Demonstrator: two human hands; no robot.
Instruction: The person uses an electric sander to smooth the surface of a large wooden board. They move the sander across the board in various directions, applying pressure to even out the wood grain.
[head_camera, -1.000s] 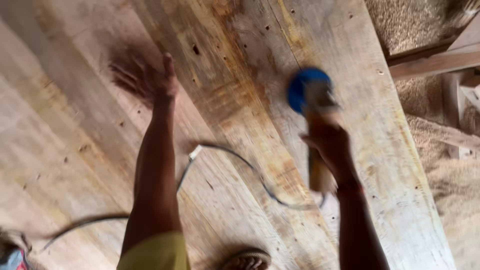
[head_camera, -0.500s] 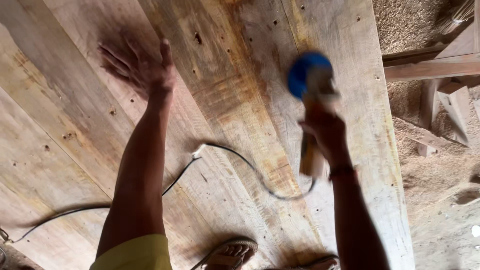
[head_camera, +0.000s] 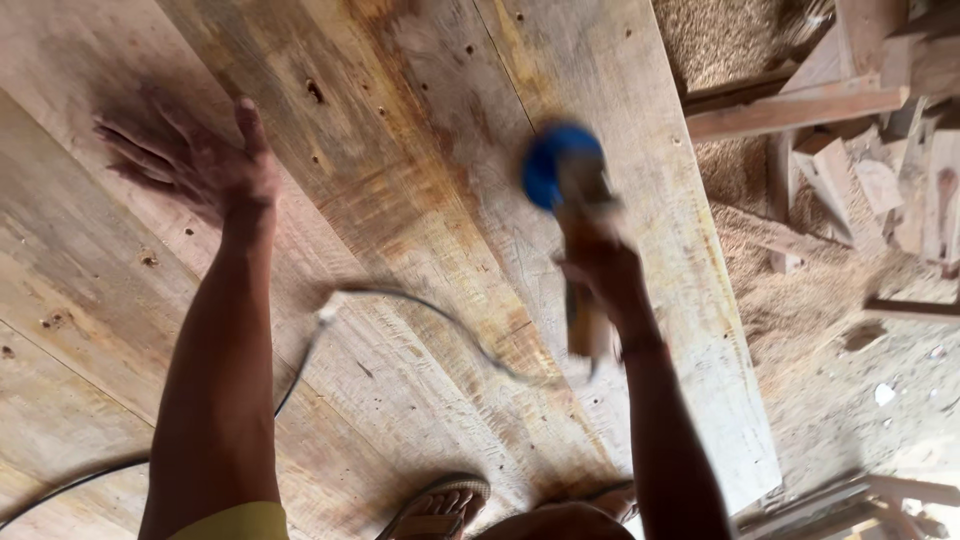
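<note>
The handheld power sander (head_camera: 570, 215), with its round blue pad end, rests on the wide wooden plank (head_camera: 420, 150) a little right of the middle of the view, over a pale strip of the board, and it is blurred with motion. The right hand (head_camera: 600, 275) is wrapped around its body, fingers closed on the tool. Compared with half a second ago and a second ago, the sander has stayed at much the same spot along the board, so the work on this patch seems to be going on rather than finished. The left hand (head_camera: 200, 160) lies flat on the dark, stained part of the wood well to the left, fingers spread wide and holding nothing; it has kept that braced, open pose through all three moments. A dark power cord (head_camera: 400, 300) loops across the planks between the two arms and trails off toward the lower left. At the bottom edge a sandalled foot (head_camera: 440, 505) stands on the boards. To the right, sawdust (head_camera: 770, 290) and scrap timber offcuts (head_camera: 850, 150) cover the floor.
</note>
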